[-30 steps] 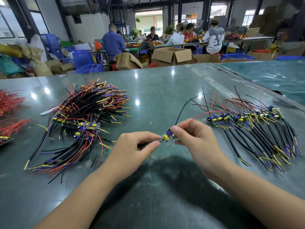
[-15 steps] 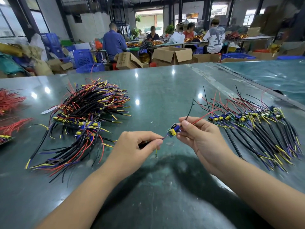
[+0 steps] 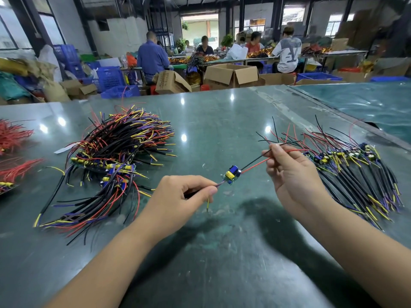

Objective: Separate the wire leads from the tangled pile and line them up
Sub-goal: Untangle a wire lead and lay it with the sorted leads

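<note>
One wire lead [image 3: 231, 174] — a small board with a blue and yellow part, thin red and black wires on one end and thicker sheathed wires on the other — is held up in the air between the two hands, just above the green surface [image 3: 222, 121]. The left hand [image 3: 178, 196] pinches the sheathed end between thumb and curled fingers, with a yellow-tipped wire hanging below the thumb. The right hand [image 3: 291, 172] pinches the red and black wires between thumb and forefinger, and the lead is drawn roughly straight between the two grips.

Taking this held lead as the landmark: to its left lies the tangled pile [image 3: 111, 161], still large, with black, red, yellow and purple wires crossing over one another and boards buried in its middle. To its right, just beyond the right hand, lies the lined-up row [image 3: 355, 165] — many leads laid side by side, boards in a band, thin wires pointing away and sheathed ends fanned toward the person.

By the look of it the task is well under way but far from over. The row holds a good number of leads, yet the pile seems to hold at least as many. The lead in hand is separated and appears straightened; it has yet to be laid at the near end of the row.
</note>
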A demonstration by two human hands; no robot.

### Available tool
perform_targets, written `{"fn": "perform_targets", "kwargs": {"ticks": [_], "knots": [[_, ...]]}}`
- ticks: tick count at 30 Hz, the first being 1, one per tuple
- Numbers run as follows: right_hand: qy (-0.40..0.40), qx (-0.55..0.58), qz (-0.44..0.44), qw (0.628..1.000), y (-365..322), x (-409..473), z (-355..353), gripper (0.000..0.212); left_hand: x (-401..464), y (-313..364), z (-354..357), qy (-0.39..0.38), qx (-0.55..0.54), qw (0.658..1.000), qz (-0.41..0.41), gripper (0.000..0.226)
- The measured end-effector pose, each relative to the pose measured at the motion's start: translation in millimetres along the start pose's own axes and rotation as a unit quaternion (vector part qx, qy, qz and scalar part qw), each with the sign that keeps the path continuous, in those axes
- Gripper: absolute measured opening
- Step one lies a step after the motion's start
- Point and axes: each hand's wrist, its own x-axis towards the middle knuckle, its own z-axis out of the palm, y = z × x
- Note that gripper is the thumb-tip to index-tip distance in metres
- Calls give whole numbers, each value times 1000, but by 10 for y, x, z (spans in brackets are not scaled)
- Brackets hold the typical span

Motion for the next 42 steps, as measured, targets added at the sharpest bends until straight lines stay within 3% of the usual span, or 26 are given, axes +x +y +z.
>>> {"fn": "perform_targets", "kwargs": {"ticks": [11, 14, 18, 20, 24, 28, 32, 36, 42], "knots": [[75, 128, -19, 989, -128, 213, -197, 20, -16, -1, -53, 15, 4, 1000, 5, 8], [83, 136, 21, 987, -127, 224, -206, 20, -12, 8, -59, 50, 18, 999, 7, 15], [99, 52, 104, 988, -61, 145, -114, 33, 18, 29, -58, 117, 40, 992, 9, 26], [60, -40, 160, 984, -73, 78, -84, 38, 29, 47, -70, 142, 37, 989, 17, 23], [-134, -121, 272, 945, -92, -117, 8, 50, 8, 96, -74, 107, 33, 992, 49, 14], [-224, -135, 193, 946, 13, -250, 74, 34, -7, 103, -31, 39, 83, 991, 95, 14], [-225, -127, 139, 956, 26, -252, 62, 22, -15, 78, -30, 25, 73, 995, 61, 13], [-188, -91, 140, 968, 7, -205, 46, 22, -7, 70, -48, 31, 62, 997, 35, 12], [-193, -112, 140, 965, 21, -221, 35, 20, 9, 67, -28, 38, 59, 997, 16, 15]]}}
